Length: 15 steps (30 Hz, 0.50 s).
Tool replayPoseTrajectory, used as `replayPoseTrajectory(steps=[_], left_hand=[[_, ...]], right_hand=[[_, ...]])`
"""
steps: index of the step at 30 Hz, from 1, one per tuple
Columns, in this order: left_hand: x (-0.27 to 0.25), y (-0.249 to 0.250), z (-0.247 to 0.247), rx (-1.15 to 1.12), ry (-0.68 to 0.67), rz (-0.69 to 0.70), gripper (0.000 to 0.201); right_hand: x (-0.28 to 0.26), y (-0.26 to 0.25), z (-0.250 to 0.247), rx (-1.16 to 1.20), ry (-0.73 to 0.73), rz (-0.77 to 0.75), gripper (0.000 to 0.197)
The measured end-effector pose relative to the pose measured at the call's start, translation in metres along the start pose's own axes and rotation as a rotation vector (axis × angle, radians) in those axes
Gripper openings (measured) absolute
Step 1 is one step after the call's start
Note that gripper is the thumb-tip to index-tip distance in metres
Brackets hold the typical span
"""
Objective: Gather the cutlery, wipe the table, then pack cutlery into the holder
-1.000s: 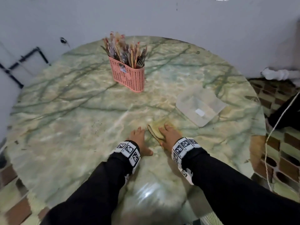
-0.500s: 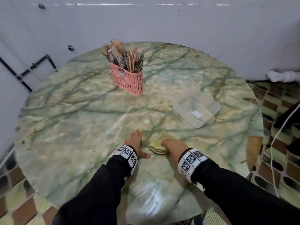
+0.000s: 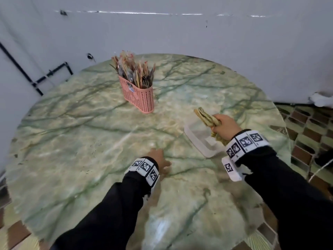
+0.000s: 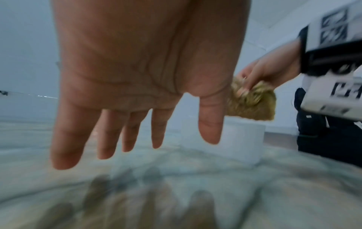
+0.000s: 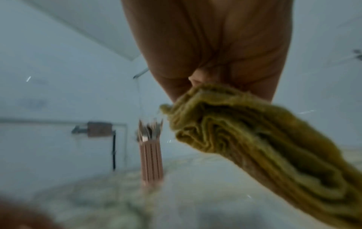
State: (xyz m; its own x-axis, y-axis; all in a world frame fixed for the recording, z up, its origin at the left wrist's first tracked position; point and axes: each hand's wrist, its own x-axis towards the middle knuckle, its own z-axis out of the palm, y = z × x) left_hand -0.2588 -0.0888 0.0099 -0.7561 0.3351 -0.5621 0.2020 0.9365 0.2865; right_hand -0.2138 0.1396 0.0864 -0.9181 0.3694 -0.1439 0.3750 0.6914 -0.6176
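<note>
Holding a folded yellow-green cloth (image 3: 207, 117), the right hand (image 3: 225, 126) is lifted above the clear plastic container (image 3: 200, 139) that lies on the round green marble bench (image 3: 81, 141); its fingers (image 4: 247, 80) are curled around the cloth, and one end of the cloth sticks out toward the pink cutlery holder (image 3: 138, 98). This holder stands upright on the far part of the bench, well apart from the container, and it is full of cutlery (image 3: 134, 73), forks and wrapped pieces together. The left hand (image 3: 158, 161) is near the container, on the person's side of the holder, low over the bench, with its fingers (image 4: 64, 139) straight, slightly spread and holding nothing.
</note>
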Motion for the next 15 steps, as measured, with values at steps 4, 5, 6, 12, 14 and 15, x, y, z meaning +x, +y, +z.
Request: replayPoseTrajectory(steps=[4,5,6,12,14,15], left_hand=[[0.006,0.073,0.002,-0.392,0.176,0.080,0.065],[0.006,0.089,0.004,-0.465,0.211,0.085,0.065],[0.006,0.101,0.007,-0.522,0.226,0.084,0.066],[0.003,0.143,0.031,-0.641,0.258,0.011,0.079],[0.002,0.146,0.032,-0.647,0.271,-0.032,0.079],[0.002,0.147,0.031,-0.643,0.270,-0.046,0.079]], right_hand=[[0.041,0.025,0.009,-0.354,-0.293,-0.111,0.039],[0.049,0.035,0.016,-0.432,-0.404,-0.130,0.039],[0.055,0.045,0.022,-0.491,-0.490,-0.135,0.041],[0.067,0.079,0.034,-0.612,-0.585,-0.221,0.061],[0.067,0.083,0.037,-0.611,-0.574,-0.246,0.060],[0.068,0.083,0.038,-0.603,-0.568,-0.248,0.060]])
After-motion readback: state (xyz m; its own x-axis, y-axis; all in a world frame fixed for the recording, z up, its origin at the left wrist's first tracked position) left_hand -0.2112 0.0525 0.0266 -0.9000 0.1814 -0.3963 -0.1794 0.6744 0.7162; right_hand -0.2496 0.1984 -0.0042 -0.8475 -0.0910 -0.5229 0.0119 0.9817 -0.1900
